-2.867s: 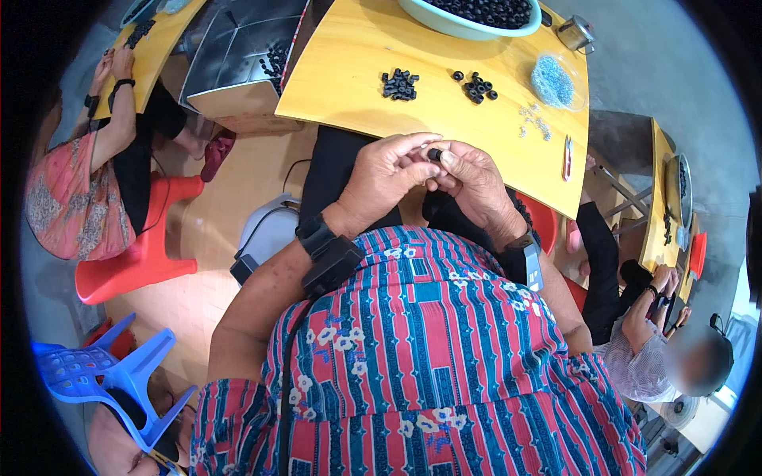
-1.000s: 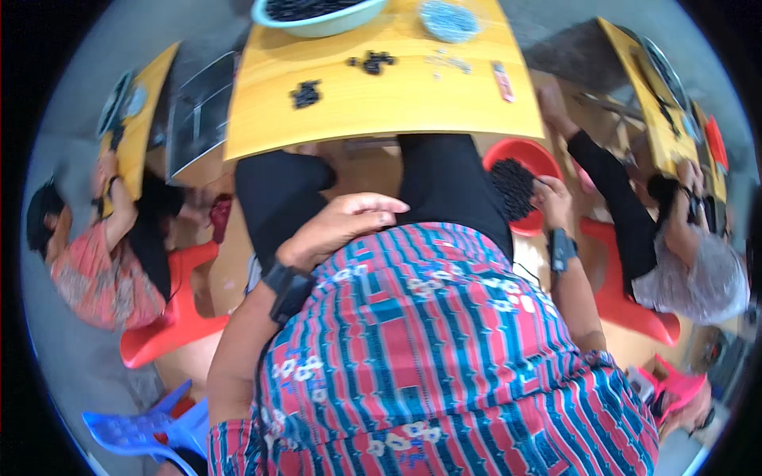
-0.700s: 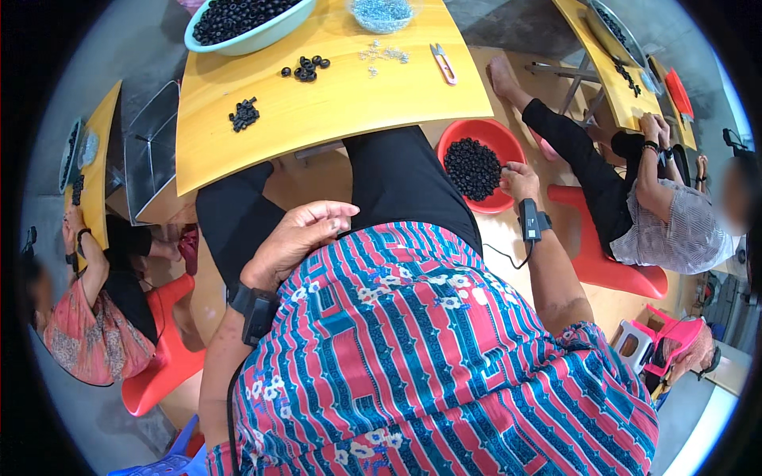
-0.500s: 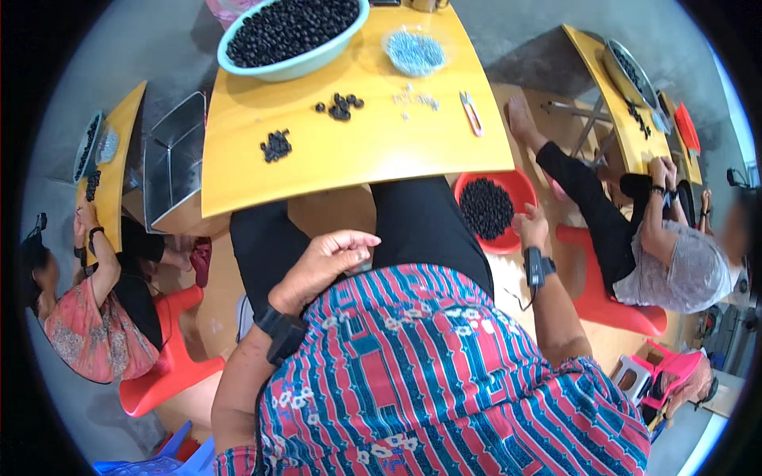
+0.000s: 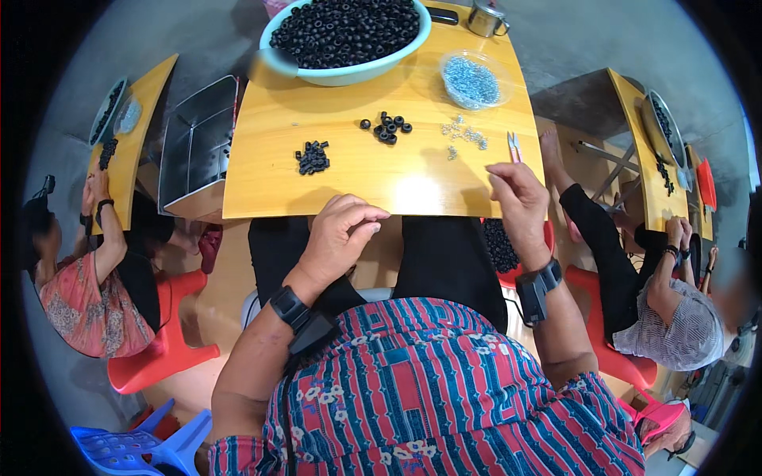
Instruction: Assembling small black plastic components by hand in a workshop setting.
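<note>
My left hand (image 5: 337, 239) hovers at the table's near edge, fingers loosely curled, thumb and forefinger apart, holding nothing I can see. Over the near right corner, my right hand (image 5: 521, 205) is half curled with a gap between thumb and forefinger; no item shows in it. Closest to it are thread snips (image 5: 514, 148), partly behind its fingers. On the table lie a pile of small black tubes (image 5: 313, 158), a group of thicker black rings (image 5: 387, 128) and scattered clear small pieces (image 5: 463, 135). A red basin (image 5: 548, 236) of black pieces sits below, partly hidden by my right arm.
A pale green basin (image 5: 347, 77) heaped with black rings and a clear tub (image 5: 475, 80) of bluish small pieces stand at the table's back, near a metal cup (image 5: 486, 17). A metal bin (image 5: 198, 143) is left of the table. People sit working at tables on both sides.
My right hand has risen from the red basin to above the table's right corner. My left hand has come forward from my lap to the table edge. The view has shifted.
</note>
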`<state>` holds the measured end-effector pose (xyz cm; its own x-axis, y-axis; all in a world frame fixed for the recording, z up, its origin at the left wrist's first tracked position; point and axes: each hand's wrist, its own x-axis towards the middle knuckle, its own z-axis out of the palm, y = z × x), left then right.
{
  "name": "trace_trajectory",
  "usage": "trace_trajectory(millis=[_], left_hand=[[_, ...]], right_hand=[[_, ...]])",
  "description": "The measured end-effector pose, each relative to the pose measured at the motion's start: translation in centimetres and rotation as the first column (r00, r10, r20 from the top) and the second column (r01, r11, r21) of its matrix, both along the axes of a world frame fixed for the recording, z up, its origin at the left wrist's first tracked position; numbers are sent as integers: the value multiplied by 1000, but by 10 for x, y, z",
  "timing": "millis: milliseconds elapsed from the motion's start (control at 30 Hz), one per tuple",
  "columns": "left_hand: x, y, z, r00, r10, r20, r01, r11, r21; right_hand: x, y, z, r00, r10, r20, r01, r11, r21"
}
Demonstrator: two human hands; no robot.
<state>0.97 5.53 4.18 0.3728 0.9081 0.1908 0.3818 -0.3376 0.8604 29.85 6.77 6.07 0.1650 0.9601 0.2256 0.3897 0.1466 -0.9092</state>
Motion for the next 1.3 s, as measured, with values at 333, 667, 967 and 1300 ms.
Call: trace_trajectory(millis=[333, 667, 967, 1300], left_hand=[[-3, 3, 0, 999, -12, -38, 14, 999, 38], [-1, 1, 7, 1000, -10, 1, 10, 999, 30], [-1, 1, 9, 1000, -20, 1, 20, 998, 61], [0, 0, 12, 1000, -10, -1, 11, 999, 52]], right_hand=[[-39, 29, -15, 970, -31, 242, 31, 1000, 7], [-92, 62, -6, 904, 168, 392, -193, 981, 23], [-106, 67, 0, 842, 159, 515, -98, 985, -144], [-98, 67, -3, 823, 207, 529, -160, 978, -134]])
